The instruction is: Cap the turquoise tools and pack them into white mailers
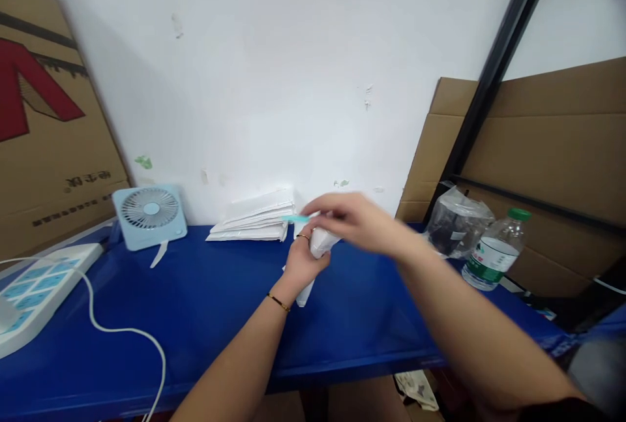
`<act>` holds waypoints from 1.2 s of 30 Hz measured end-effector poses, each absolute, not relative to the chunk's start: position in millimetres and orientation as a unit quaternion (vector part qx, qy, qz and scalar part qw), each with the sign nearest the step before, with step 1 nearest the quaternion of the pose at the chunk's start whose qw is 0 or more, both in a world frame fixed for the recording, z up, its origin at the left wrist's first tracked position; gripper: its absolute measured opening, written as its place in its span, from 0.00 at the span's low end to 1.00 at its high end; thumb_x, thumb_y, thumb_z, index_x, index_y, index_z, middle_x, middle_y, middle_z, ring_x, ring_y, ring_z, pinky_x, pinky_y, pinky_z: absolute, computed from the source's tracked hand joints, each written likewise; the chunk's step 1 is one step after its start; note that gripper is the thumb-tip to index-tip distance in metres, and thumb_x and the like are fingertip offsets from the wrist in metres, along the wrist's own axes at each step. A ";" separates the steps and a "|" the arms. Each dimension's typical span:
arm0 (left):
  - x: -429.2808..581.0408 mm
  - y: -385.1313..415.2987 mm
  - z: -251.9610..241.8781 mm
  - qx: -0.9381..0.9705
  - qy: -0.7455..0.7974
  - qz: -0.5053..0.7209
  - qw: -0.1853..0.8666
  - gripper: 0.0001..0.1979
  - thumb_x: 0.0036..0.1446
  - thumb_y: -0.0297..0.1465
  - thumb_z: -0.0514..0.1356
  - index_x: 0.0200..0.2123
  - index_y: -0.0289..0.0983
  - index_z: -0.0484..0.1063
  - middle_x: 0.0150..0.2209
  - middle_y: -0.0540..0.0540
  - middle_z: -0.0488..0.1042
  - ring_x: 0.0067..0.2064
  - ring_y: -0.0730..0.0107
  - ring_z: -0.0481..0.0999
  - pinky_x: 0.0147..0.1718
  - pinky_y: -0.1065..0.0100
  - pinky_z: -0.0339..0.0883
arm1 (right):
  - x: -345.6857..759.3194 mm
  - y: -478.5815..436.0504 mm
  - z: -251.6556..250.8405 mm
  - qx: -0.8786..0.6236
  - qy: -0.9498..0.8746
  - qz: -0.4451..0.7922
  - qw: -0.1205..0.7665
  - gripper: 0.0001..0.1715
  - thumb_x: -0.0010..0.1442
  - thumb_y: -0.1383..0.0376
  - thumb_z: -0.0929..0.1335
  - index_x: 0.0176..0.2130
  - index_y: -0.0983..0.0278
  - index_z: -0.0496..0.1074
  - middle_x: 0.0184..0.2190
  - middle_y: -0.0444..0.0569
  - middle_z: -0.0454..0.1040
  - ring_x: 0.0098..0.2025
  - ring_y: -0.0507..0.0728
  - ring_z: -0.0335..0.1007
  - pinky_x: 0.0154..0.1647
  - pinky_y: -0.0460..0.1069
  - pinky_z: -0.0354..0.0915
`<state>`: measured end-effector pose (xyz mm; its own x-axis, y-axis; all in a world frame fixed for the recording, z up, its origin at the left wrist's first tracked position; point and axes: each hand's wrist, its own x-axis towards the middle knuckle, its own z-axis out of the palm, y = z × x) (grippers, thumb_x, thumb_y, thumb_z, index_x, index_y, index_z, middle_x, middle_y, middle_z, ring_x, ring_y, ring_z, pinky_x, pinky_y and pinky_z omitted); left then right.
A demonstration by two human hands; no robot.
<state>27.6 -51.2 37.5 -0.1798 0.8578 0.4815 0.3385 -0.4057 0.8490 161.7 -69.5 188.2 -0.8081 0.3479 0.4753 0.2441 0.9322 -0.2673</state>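
My left hand is closed around a white packet held above the blue table. It wears a ring and a thin bracelet. My right hand is blurred by motion just above the packet, and a thin teal strip shows at its fingertips. Whether the fingers pinch that strip I cannot tell. A stack of white packets lies against the wall just behind the hands.
A small light-blue fan stands at the back left, beside a power strip with a white cable. A clear bag and a water bottle sit at the right. Cardboard boxes flank both sides.
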 end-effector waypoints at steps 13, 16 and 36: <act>34.3 -56.0 34.1 0.643 0.484 0.590 0.061 0.32 0.42 0.27 0.61 0.53 0.39 0.57 0.49 0.45 0.67 0.48 0.63 0.68 0.47 0.64 0.62 | 155.1 -25.7 256.4 -0.368 -0.925 -0.044 -0.084 0.10 0.47 0.64 0.69 0.33 0.65 0.76 0.27 0.50 0.75 0.28 0.57 0.69 0.29 0.49 0.59; 27.2 -57.8 35.8 0.625 0.482 0.606 0.097 0.33 0.42 0.28 0.62 0.53 0.40 0.56 0.49 0.45 0.67 0.47 0.63 0.68 0.46 0.64 0.63 | 167.1 -25.0 272.3 -0.313 -0.949 -0.032 -0.007 0.13 0.50 0.66 0.67 0.38 0.62 0.75 0.38 0.52 0.75 0.37 0.60 0.69 0.35 0.51 0.61; -6.0 -98.9 54.1 0.653 0.446 0.574 0.210 0.27 0.50 0.24 0.53 0.55 0.40 0.60 0.51 0.43 0.66 0.51 0.65 0.68 0.48 0.64 0.61 | 236.2 -92.1 120.4 -0.075 -0.952 -0.151 0.254 0.09 0.61 0.66 0.62 0.36 0.60 0.71 0.39 0.49 0.72 0.40 0.55 0.67 0.39 0.52 0.62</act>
<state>-6.0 -98.9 54.1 -0.0582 0.8246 0.5627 0.3411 -0.5133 0.7875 236.2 -92.1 120.4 -0.8599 0.0658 0.5063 0.2191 0.9432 0.2497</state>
